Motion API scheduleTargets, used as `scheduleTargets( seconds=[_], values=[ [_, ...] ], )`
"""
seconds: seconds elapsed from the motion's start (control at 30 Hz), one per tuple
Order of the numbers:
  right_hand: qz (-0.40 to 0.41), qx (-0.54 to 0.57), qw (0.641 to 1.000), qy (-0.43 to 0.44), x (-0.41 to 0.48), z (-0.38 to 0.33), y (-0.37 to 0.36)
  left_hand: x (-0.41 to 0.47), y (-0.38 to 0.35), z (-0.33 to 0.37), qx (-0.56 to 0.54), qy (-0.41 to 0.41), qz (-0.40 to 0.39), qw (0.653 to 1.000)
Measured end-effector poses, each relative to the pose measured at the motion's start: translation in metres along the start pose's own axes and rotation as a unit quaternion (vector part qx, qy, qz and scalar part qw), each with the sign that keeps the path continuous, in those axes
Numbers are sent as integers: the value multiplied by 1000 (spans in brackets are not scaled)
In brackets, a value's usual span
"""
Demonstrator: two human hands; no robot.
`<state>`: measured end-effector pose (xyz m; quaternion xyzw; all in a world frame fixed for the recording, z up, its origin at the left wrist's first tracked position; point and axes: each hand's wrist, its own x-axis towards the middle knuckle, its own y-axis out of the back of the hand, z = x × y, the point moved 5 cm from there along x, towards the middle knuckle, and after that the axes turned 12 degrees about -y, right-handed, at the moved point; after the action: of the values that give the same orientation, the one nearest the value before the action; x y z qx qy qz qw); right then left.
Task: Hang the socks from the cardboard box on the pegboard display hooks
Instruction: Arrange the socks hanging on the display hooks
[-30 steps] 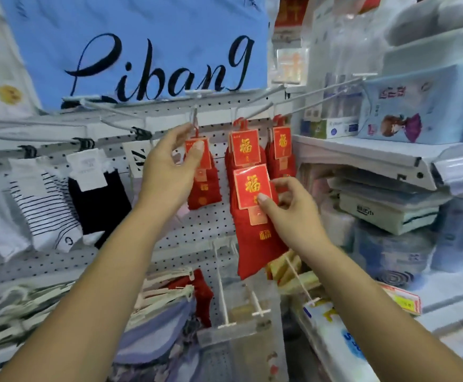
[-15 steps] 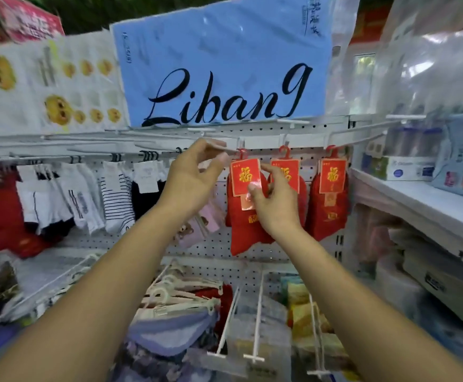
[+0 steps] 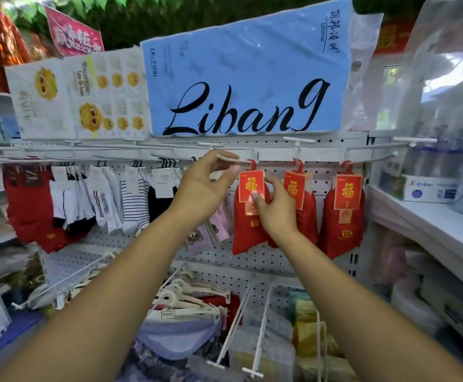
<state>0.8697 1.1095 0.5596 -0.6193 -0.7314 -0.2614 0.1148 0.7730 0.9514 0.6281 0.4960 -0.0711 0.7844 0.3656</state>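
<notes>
Far to the left of your left hand (image 3: 205, 188), red garments (image 3: 29, 210) hang from the rail. Next come white socks (image 3: 98, 199), striped socks (image 3: 132, 202) and black socks (image 3: 158, 202), packed close together. Pink socks (image 3: 207, 234) with a bear face hang just behind your left wrist, partly hidden by it. Below both arms, white hangers (image 3: 186, 296) lie piled on the lower prongs, and yellow packs (image 3: 307, 326) sit under your right forearm. To the right of your right hand (image 3: 275, 210), a middle bunch (image 3: 306, 216) and a right bunch (image 3: 343, 227) of red socks hang against the pegboard (image 3: 252, 260). Further right, a shelf (image 3: 431, 219) carries a white box (image 3: 428, 187).

Above your fingers, the white pack (image 3: 59, 100) shows yellow cartoon faces. The blue pack (image 3: 247, 73) reads "Liban9" in black script, with "18" and "2500" printed sideways at its left edge. The white box starts with a red "X"; the rest is too blurred to read.

Your left thumb and forefinger are closed on the front end of the white hook (image 3: 226, 159). The red socks (image 3: 248, 230) hang from that hook by a red hanger (image 3: 252, 164), just right of your left fingertips. Their card (image 3: 251, 186) bears a gold Chinese character. Your right thumb (image 3: 255, 198) presses the card's front with the fingers curled behind, pinching it.
</notes>
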Motion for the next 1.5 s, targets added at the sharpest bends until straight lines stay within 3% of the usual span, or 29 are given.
scheduleTargets(
  seconds=[0.27,0.43,0.5,0.63,0.83,1.03,1.23,1.37,1.5],
  values=[
    [-18,11,1000,-19,-25,14,19,-36,-14,-24,-32,38,7,999],
    [154,15,988,7,-60,34,74,-66,-49,-69,-39,134,6,990],
    [176,-5,984,-16,-56,50,83,-69,-66,-81,-48,161,-4,986],
    [115,-41,989,-85,-42,74,79,-63,-102,-94,-59,165,-38,984],
    [43,-66,989,-125,-30,77,72,-52,-145,-107,-91,177,-126,972],
    [-2,-74,990,-121,-21,86,55,-50,-170,-113,-178,169,-145,958],
    [-6,-122,988,-98,-31,90,53,-57,-168,-123,-144,132,-142,971],
    [106,-98,987,-71,-48,91,83,-56,-161,-126,-113,119,-150,975],
    [257,-110,955,-94,-64,105,124,-54,-155,-126,-94,117,-141,979]
  ],
)
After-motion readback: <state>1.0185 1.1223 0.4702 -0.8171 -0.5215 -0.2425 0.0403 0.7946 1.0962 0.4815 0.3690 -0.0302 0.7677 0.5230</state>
